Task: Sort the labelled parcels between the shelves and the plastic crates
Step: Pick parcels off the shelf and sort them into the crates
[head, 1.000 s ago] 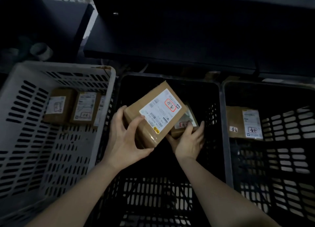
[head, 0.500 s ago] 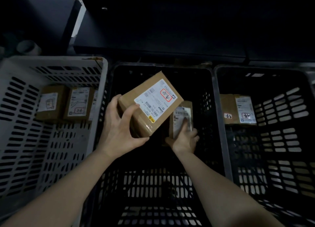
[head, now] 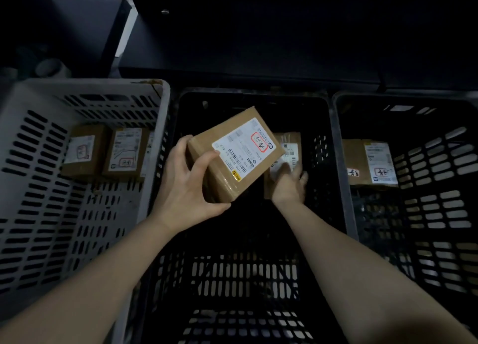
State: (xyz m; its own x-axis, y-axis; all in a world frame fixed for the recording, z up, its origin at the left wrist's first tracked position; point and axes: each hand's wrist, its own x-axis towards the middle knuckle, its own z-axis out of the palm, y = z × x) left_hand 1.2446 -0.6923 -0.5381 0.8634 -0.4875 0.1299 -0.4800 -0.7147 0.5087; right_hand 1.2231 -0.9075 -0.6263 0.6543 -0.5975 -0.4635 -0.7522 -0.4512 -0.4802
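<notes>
Sunk deeper into the black crate (head: 245,274), the right hand (head: 289,187) presses flat fingers on the small parcel (head: 289,143); the left hand (head: 186,188) still grips the larger parcel (head: 232,160) centre-frame.

The brown cardboard parcel (head: 234,160) gripped in my left hand (head: 188,186) hides the 9 o'clock side of the smaller brown cardboard parcel (head: 288,147) in the middle black slotted plastic crate (head: 245,274). My right hand (head: 289,188) lies on that smaller parcel, but its fingers (head: 284,169) are blurred, so I cannot tell whether they curl or lie flat. The fine print on both labels is too small to read.

At 9 o'clock the grey slotted plastic crate (head: 77,87) runs off the edge, and a third parcel (head: 148,157) inside shows only a sliver. At 3 o'clock the second black crate (head: 439,214) is cut off. The dark shelf (head: 258,46) at 12 o'clock is too dim to make out.
</notes>
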